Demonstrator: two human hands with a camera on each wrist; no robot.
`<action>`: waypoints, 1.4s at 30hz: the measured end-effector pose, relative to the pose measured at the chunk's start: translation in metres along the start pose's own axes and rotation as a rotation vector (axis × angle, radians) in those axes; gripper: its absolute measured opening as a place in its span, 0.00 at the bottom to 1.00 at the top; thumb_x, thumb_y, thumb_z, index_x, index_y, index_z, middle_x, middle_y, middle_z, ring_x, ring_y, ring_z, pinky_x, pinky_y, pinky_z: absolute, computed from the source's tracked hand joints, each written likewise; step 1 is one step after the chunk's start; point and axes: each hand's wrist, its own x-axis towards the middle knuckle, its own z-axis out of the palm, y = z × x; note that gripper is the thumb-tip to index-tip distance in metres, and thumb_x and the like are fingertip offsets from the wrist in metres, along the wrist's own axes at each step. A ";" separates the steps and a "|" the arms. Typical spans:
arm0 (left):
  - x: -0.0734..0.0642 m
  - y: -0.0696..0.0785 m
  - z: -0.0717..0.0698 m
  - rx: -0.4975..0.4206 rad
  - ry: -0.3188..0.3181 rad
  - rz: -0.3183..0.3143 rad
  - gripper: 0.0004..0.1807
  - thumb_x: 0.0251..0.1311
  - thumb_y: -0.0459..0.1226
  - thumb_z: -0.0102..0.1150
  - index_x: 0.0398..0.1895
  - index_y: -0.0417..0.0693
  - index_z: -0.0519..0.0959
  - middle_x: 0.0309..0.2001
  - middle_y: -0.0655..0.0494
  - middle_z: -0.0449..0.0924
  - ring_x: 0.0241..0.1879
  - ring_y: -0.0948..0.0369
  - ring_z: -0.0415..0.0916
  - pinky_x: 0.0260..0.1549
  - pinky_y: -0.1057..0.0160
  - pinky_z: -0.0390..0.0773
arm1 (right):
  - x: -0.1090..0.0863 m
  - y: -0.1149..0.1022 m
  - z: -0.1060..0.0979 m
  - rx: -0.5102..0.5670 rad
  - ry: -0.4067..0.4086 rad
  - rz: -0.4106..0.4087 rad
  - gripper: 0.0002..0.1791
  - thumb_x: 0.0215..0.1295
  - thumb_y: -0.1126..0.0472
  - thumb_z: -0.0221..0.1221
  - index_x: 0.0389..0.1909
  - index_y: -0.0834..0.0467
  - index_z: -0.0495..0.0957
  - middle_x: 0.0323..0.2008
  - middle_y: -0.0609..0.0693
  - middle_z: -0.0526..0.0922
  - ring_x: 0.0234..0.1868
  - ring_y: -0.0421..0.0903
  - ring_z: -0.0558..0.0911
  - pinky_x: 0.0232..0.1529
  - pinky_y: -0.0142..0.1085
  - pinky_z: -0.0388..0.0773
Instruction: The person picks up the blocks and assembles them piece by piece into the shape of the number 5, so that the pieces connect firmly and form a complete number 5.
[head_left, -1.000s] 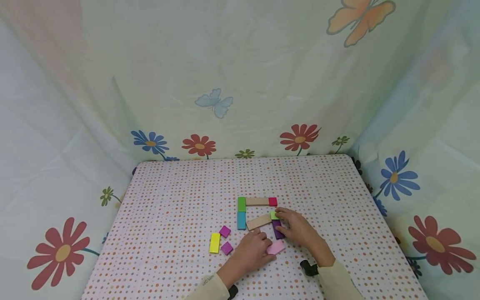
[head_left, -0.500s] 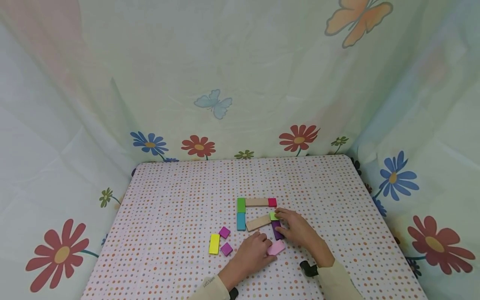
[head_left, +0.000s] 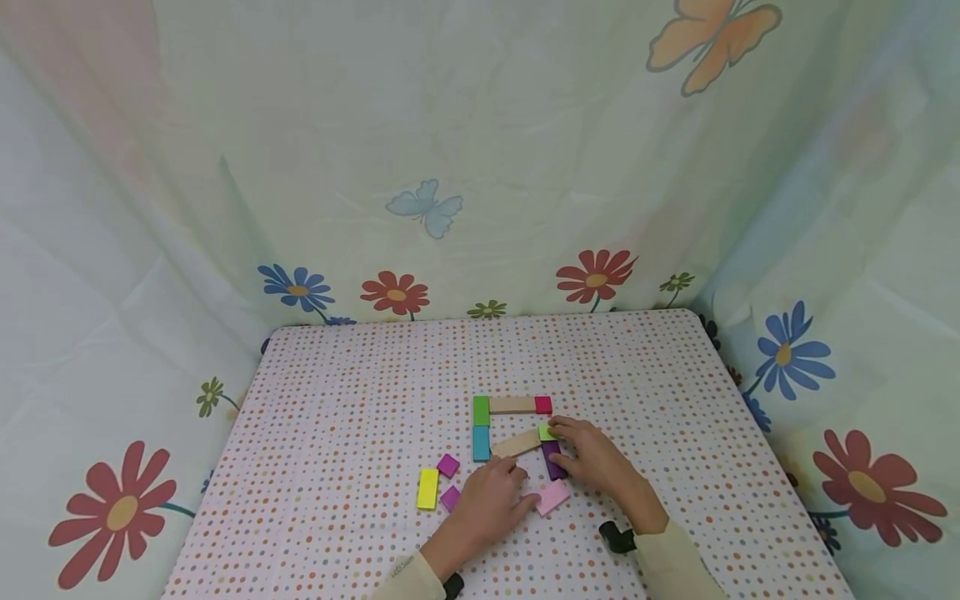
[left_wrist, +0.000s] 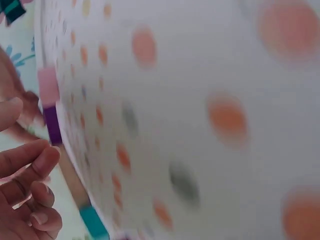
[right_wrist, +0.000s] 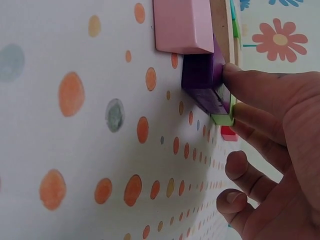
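Observation:
My left hand (head_left: 487, 500) hovers low by the near edge of a slanted plain wooden block (head_left: 516, 443), its fingers loosely bent with nothing between them. Just right of its thumb lies a pink block (head_left: 553, 497), apart from the fingers in the left wrist view. My right hand (head_left: 600, 458) rests at the right side of the shape: the thumb touches a dark purple block (right_wrist: 202, 75), and the index finger reaches a light green block (right_wrist: 222, 119) at its far end. The right hand's other fingers stay loose in the air.
A green block (head_left: 481, 410), a blue block (head_left: 481, 444), another wooden block (head_left: 513, 405) and a red block (head_left: 543, 405) form the shape's left and far sides. A yellow block (head_left: 427, 488) and two magenta blocks (head_left: 447, 465) lie left on the dotted table (head_left: 360, 375).
My left hand has let go of the pink block and shifted slightly left and away, now partly covering the nearer magenta block. The right hand has stayed in place.

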 end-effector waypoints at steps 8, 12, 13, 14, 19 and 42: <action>-0.016 -0.034 -0.036 -0.057 -0.065 -0.046 0.19 0.71 0.49 0.67 0.59 0.53 0.86 0.54 0.58 0.84 0.50 0.62 0.77 0.52 0.62 0.83 | 0.000 -0.002 0.000 0.007 -0.014 0.017 0.27 0.69 0.59 0.70 0.66 0.63 0.80 0.72 0.61 0.78 0.72 0.63 0.77 0.72 0.59 0.74; -0.025 -0.053 -0.051 -0.068 -0.073 -0.069 0.22 0.69 0.47 0.69 0.63 0.53 0.84 0.58 0.57 0.84 0.52 0.61 0.76 0.52 0.60 0.83 | -0.001 -0.003 -0.001 -0.001 -0.021 0.028 0.27 0.69 0.59 0.70 0.67 0.63 0.80 0.72 0.60 0.78 0.72 0.63 0.77 0.71 0.59 0.75; -0.027 -0.058 -0.053 -0.061 -0.069 -0.073 0.23 0.68 0.46 0.70 0.64 0.53 0.83 0.59 0.57 0.84 0.52 0.61 0.76 0.51 0.59 0.82 | -0.001 -0.003 -0.001 -0.003 -0.021 0.030 0.27 0.69 0.59 0.70 0.67 0.63 0.80 0.72 0.60 0.78 0.72 0.63 0.77 0.71 0.59 0.75; -0.028 -0.062 -0.056 -0.059 -0.066 -0.080 0.24 0.67 0.46 0.71 0.65 0.52 0.83 0.59 0.56 0.84 0.52 0.60 0.76 0.52 0.58 0.82 | -0.002 -0.003 -0.001 -0.006 -0.019 0.029 0.27 0.68 0.60 0.70 0.67 0.63 0.80 0.72 0.60 0.78 0.72 0.63 0.78 0.71 0.59 0.75; -0.040 -0.081 -0.063 -0.031 -0.096 -0.169 0.33 0.60 0.49 0.76 0.68 0.50 0.80 0.63 0.53 0.82 0.56 0.55 0.75 0.57 0.52 0.81 | -0.002 0.000 -0.001 0.004 -0.005 0.010 0.26 0.68 0.60 0.71 0.65 0.64 0.81 0.72 0.60 0.78 0.71 0.63 0.78 0.71 0.59 0.75; -0.056 -0.094 -0.055 -0.022 -0.288 -0.311 0.42 0.47 0.42 0.86 0.67 0.45 0.77 0.63 0.49 0.78 0.57 0.52 0.73 0.62 0.46 0.81 | -0.001 0.001 0.000 0.010 0.003 -0.011 0.27 0.68 0.60 0.71 0.66 0.64 0.80 0.71 0.60 0.79 0.70 0.63 0.79 0.69 0.60 0.76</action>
